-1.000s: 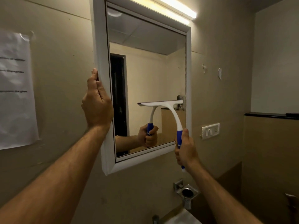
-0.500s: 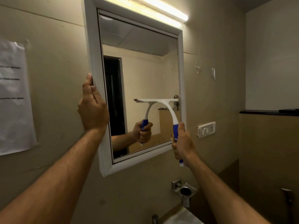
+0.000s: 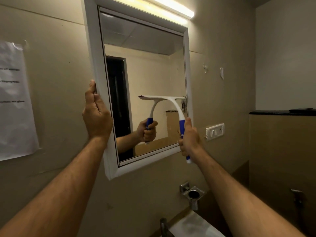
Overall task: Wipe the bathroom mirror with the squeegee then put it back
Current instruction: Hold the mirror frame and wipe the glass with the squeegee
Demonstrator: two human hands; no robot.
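Note:
A white-framed bathroom mirror (image 3: 93, 53) hangs on the beige wall. My left hand (image 3: 96, 115) grips the frame's left edge, fingers wrapped behind it. My right hand (image 3: 189, 139) grips the blue handle of a white squeegee (image 3: 177, 106). Its blade lies flat and level against the glass, in the lower right part of the mirror. The glass reflects the squeegee, my right hand and a dark doorway.
A tube light (image 3: 171, 7) glows above the mirror. A paper notice (image 3: 15, 100) is taped to the wall at left. A switch plate (image 3: 215, 131) sits right of the mirror, a chrome holder (image 3: 193, 194) below it, and a tap and white basin (image 3: 193, 226) at the bottom.
The squeegee blade has slid slightly down the glass toward the lower right. My left hand keeps its hold on the frame; the camera has shifted a little.

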